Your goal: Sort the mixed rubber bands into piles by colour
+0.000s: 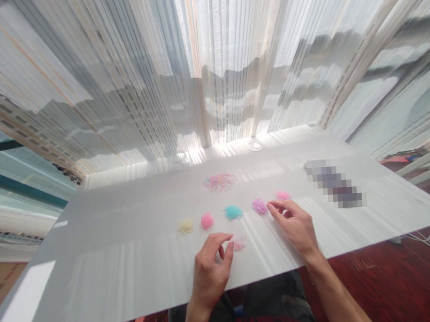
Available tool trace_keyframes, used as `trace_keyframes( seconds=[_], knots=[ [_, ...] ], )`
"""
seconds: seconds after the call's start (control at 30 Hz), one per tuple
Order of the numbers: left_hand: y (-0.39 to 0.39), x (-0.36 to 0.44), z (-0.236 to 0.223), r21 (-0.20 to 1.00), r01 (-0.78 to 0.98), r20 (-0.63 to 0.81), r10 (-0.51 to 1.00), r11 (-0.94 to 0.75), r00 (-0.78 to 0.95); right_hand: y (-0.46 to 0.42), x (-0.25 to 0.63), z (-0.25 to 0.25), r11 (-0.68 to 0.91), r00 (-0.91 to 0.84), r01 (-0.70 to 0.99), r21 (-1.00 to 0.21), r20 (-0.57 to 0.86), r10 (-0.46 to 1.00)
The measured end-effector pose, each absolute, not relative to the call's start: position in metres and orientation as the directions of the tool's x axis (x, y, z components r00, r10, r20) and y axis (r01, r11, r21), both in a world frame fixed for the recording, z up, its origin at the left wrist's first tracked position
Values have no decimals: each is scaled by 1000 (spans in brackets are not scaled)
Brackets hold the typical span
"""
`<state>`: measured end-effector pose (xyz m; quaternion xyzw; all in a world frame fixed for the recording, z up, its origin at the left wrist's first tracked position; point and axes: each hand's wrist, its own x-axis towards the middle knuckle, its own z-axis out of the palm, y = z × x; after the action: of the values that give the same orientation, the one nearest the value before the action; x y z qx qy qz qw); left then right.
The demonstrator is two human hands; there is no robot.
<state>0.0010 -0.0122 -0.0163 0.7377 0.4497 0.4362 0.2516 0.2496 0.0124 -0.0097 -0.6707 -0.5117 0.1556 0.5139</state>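
My left hand (213, 264) hovers low over the white table, thumb and index finger curved with a gap between their tips. Just beside those tips lies a loose pile of mixed pale pink and whitish small pieces (239, 241). My right hand (294, 224) has its thumb and index tips brought together at the right edge of a purple pile (259, 206); anything between them is too small to make out. A pink pile (283, 195) sits just behind the right hand. To the left are a teal pile (233, 212), a deeper pink pile (207, 221) and a pale yellow pile (185, 226).
A larger mixed-colour heap of thin pieces (219, 182) lies farther back on the white table (126, 254). A blurred-out object (334, 184) is at the right. Two clear round items, one a small dish (255, 146), stand near the striped curtain (223, 58).
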Motion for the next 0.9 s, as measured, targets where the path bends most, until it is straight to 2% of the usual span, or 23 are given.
trace_keyframes(
  seconds=[0.7,0.9],
  knots=[
    [-13,2,-13,760,436,428,876,-482,222,11,249,-14,90,313,654,-751,377,872],
    [-11,3,-13,694,501,491,849,-518,197,10,250,-14,135,296,679,-722,437,849]
  ],
)
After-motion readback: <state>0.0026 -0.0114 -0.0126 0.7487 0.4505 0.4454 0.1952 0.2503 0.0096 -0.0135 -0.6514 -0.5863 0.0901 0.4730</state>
